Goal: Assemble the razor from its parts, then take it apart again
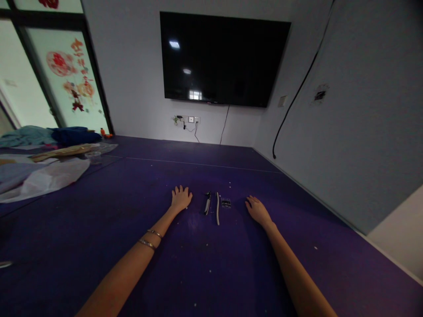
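Note:
My left hand (180, 198) lies palm down on the purple surface (139, 268), fingers spread, holding nothing. Across from it, my right hand (257, 208) also rests flat there with its fingers stretched out and nothing in them. Between the hands sit three small things, none touched. Closest to my left hand is a slim black and silver tool with a dark head (207, 204); its exact kind is too small to tell. Beside it stretches a thin, slightly bent whitish stick (217, 209). Nearer my right hand is a small flat dark piece (226, 203), perhaps in clear wrapping.
Plastic sheeting (49, 178), brown packaging (66, 152) and folded cloths (76, 135) are heaped at the left. A black cable (299, 88) hangs along the right wall. Small white scraps dot the surface. A television (224, 59) is mounted on the far wall.

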### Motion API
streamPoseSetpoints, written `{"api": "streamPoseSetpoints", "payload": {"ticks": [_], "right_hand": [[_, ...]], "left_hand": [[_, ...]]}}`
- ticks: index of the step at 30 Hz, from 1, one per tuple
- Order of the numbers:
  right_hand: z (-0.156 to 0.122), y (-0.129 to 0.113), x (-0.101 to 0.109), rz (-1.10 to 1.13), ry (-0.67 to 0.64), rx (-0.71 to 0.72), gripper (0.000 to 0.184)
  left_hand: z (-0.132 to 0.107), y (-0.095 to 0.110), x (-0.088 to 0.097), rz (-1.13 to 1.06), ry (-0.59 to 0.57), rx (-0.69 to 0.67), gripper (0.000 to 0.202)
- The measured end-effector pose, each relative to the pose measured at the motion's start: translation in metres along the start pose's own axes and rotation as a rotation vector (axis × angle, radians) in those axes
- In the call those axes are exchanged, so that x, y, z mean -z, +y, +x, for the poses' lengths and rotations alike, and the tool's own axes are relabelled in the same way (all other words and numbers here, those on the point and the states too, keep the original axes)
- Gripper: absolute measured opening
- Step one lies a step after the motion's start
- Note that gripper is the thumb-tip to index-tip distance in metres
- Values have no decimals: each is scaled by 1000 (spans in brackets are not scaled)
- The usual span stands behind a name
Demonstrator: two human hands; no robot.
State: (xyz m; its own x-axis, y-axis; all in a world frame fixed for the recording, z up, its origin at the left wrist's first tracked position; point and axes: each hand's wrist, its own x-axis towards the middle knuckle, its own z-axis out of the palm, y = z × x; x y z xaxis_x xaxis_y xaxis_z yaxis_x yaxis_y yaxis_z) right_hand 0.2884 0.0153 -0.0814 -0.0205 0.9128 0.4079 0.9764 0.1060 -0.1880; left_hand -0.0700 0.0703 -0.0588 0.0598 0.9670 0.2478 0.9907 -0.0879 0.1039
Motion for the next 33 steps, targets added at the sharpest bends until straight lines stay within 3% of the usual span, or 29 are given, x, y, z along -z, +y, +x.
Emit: {"api": "streamPoseSetpoints", "payload": {"ticks": [33], "right_hand": [[-4,-7,8,1,21,-15,39]], "left_hand": [[0,-6,1,1,-22,-52,50]]}}
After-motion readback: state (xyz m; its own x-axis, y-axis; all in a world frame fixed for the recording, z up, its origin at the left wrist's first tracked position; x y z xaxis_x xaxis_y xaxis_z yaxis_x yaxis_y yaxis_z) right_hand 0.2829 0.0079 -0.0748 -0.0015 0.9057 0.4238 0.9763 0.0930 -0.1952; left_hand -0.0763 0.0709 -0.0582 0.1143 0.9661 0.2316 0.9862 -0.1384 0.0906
